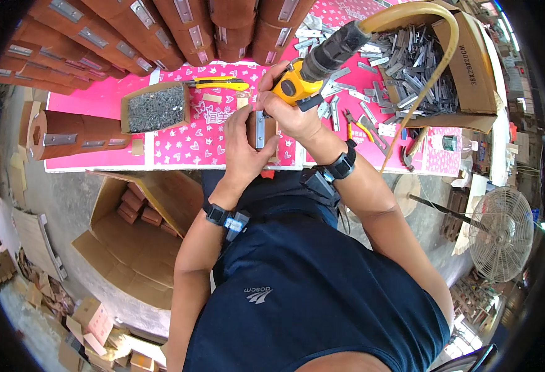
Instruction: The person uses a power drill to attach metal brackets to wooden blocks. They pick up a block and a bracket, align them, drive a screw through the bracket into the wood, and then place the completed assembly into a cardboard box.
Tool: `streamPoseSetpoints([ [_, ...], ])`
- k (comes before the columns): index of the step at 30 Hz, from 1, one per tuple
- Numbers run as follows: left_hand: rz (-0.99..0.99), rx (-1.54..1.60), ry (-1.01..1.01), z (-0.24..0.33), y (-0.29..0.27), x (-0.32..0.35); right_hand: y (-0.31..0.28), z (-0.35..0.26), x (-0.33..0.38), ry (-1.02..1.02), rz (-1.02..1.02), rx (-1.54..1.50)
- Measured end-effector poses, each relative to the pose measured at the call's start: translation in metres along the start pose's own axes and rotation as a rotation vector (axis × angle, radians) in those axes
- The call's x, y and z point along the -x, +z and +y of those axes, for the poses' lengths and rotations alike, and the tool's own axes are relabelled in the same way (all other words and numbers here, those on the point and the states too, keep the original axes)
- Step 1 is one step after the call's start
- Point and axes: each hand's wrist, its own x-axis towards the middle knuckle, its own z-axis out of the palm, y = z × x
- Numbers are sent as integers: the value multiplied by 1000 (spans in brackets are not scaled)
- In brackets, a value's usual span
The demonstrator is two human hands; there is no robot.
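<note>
left hand [242, 152] clasps a wooden block [261, 131] with its metal plate while right hand [291, 111] grips the yellow power screwdriver [309, 68], driving a screw; next calls for steady downward pressure

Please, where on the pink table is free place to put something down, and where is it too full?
Bare pink cover lies between the shallow box of screws and the left hand, near the table's front edge. A smaller patch sits left of that box. It is crowded on the right: loose metal plates, pliers and the carton of brackets. Stacked wooden pieces fill the back.
</note>
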Motion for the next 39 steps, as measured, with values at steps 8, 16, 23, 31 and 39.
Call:
streamPoseSetpoints([
  [8, 13, -1, 53, 1, 2, -2, -2, 1, 2, -3, -70, 94],
  [16, 14, -6, 50, -1, -1, -4, -5, -13, 1, -20, 166, -347],
  [23, -11, -58, 23, 4, 0, -6, -12, 2, 5, 24, 237, -369],
  [31, -7, -62, 5, 1, 1, -7, -9, 4, 8, 15, 210, -356],
  [39, -2, -23, 7, 5, 0, -6, -11, 5, 9, 18, 246, -357],
])
